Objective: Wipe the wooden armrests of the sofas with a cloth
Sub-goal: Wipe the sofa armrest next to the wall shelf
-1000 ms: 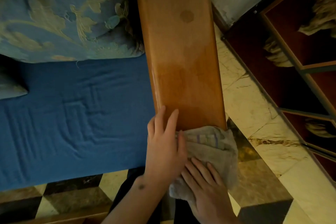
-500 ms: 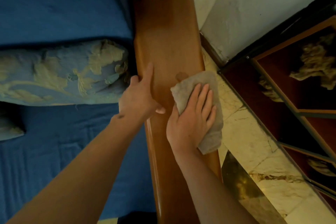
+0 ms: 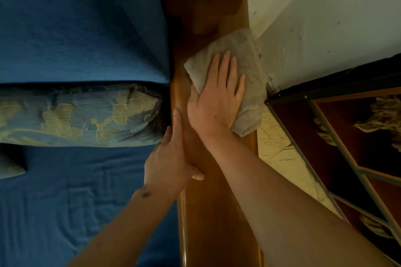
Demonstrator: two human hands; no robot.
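Observation:
A long glossy wooden armrest [image 3: 208, 212] runs up the middle of the view beside the blue sofa. A beige cloth [image 3: 243, 54] lies on its far part, close to the sofa's wooden back post. My right hand [image 3: 217, 97] presses flat on the cloth with straight, spread fingers. My left hand [image 3: 171, 158] rests on the armrest's left edge, index finger pointing up along the wood and thumb lying across the top. The cloth's right side hangs over the armrest's outer edge.
A blue seat cushion [image 3: 65, 201] and a blue-and-gold patterned pillow [image 3: 76, 115] lie left of the armrest. A white wall [image 3: 325, 28] stands at the upper right. A dark red display cabinet [image 3: 347, 147] stands on the marble floor [image 3: 280, 149].
My right hand has pushed the cloth farther up the armrest toward the sofa back. My left hand has stayed on the left edge, trailing behind. The view has moved forward.

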